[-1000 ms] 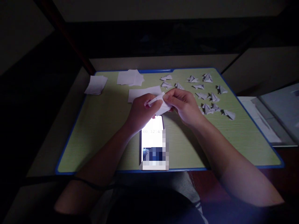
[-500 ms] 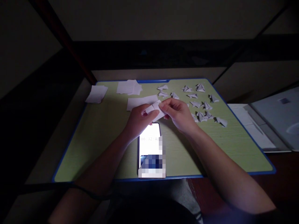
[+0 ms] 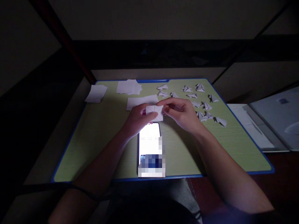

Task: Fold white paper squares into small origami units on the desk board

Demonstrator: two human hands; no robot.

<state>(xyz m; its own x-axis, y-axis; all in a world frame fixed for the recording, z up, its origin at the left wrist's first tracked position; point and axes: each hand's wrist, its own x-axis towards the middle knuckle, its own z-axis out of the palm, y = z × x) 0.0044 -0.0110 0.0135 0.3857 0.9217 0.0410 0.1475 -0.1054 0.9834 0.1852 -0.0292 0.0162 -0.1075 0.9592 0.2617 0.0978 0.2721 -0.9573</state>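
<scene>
Between my hands, above the far end of a lit phone (image 3: pixel 149 144), is a small folded piece of white paper (image 3: pixel 158 116) with creases across its face. My left hand (image 3: pixel 139 119) is closed on its left side, the thumb lying over the front. At the upper right edge, my right hand (image 3: pixel 181 112) pinches the paper between thumb and index finger. Just behind the hands lies a flat white paper sheet (image 3: pixel 135 103). Beyond my right hand, several folded paper shapes (image 3: pixel 206 105) with pointed ends are spread over the table.
The green table (image 3: pixel 98 149) has a blue rim. A paper stack (image 3: pixel 96 94) lies at its far left edge, and more loose sheets (image 3: pixel 127 87) are at the back. To the right, beyond the edge, stands an open white box-like thing (image 3: pixel 254 124). Surroundings are dark.
The folded paper has turned from a slant to nearly level, its creased face now towards me. My right hand has shifted slightly right along its edge; the left has barely moved.
</scene>
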